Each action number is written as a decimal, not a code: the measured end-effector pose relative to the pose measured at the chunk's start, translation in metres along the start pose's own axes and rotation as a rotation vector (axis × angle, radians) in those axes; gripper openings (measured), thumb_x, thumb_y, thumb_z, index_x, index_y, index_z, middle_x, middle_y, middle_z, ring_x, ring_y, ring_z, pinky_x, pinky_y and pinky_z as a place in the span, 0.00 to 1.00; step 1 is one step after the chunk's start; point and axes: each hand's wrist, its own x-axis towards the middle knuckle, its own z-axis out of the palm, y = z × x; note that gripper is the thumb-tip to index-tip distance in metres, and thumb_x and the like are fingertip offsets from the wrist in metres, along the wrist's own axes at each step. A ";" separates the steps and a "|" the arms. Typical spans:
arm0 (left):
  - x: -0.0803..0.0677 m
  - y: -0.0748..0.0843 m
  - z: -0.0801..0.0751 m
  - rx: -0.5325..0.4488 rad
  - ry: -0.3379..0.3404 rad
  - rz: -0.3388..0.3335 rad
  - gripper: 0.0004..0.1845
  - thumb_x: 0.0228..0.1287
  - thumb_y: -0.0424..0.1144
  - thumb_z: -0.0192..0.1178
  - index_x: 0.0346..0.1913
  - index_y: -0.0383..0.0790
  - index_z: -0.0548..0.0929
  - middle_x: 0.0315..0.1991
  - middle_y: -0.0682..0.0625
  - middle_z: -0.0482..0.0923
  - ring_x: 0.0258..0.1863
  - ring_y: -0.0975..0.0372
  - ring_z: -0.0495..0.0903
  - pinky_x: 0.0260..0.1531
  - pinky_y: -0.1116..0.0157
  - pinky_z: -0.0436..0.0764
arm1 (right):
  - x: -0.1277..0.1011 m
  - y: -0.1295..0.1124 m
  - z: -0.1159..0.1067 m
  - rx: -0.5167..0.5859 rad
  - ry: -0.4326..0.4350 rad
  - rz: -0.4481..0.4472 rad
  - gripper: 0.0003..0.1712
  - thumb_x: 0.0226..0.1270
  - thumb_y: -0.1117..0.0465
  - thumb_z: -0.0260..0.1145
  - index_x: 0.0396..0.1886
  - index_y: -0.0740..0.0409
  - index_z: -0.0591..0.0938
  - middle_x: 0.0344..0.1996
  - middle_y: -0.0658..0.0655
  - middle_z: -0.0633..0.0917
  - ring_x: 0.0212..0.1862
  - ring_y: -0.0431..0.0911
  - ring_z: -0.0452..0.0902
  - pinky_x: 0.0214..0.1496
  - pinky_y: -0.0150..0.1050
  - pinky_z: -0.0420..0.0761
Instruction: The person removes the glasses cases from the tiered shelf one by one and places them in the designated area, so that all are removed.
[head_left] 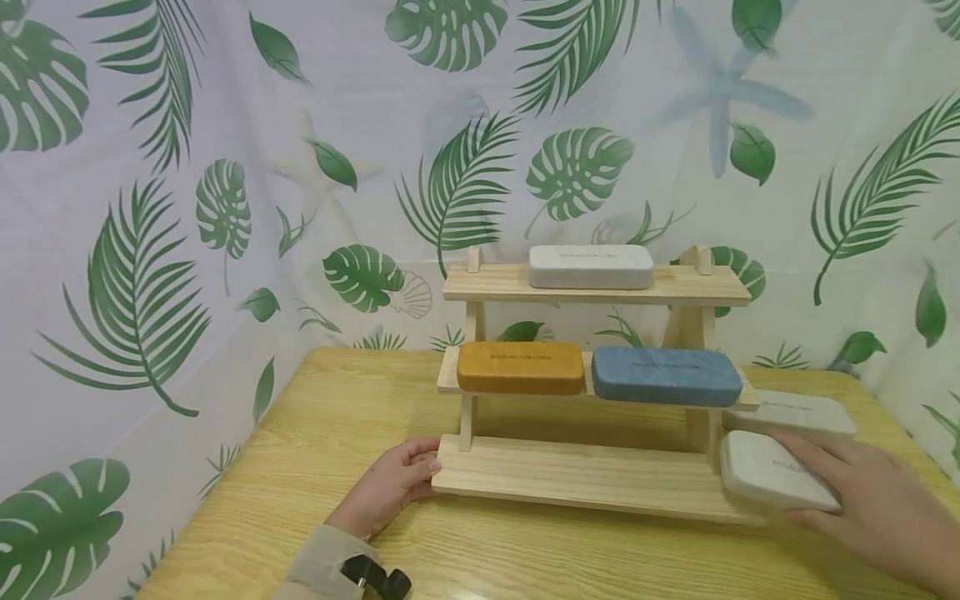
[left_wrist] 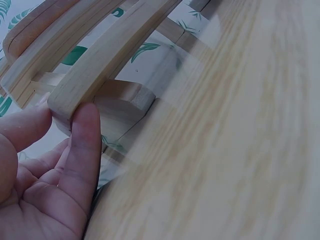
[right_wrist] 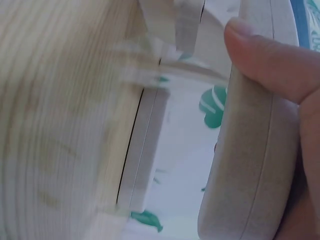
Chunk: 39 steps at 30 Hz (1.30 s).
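Observation:
A three-tier wooden rack (head_left: 592, 479) stands on a light wooden table (head_left: 525, 558). My left hand (head_left: 405, 479) rests on the table with its fingers touching the left end of the bottom shelf. In the left wrist view, my left hand (left_wrist: 65, 165) lies with a finger and thumb against that board's end (left_wrist: 110, 55). My right hand (head_left: 847, 483) grips a white case (head_left: 765, 475) at the right end of the bottom shelf. In the right wrist view a finger (right_wrist: 270, 55) curls over this white case (right_wrist: 245, 165).
A white case (head_left: 591, 267) lies on the top shelf. An orange case (head_left: 520, 367) and a blue case (head_left: 666, 376) sit side by side on the middle shelf. Another pale case (head_left: 795, 412) lies on the table behind my right hand. A leaf-print curtain (head_left: 150, 250) hangs around the table.

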 end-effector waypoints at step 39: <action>0.002 -0.004 -0.002 0.009 0.003 0.010 0.30 0.80 0.40 0.53 0.76 0.27 0.60 0.60 0.39 0.77 0.58 0.51 0.78 0.55 0.58 0.81 | 0.028 0.074 0.053 -0.029 -0.220 0.154 0.55 0.56 0.44 0.78 0.79 0.55 0.62 0.61 0.75 0.72 0.55 0.76 0.69 0.43 0.72 0.69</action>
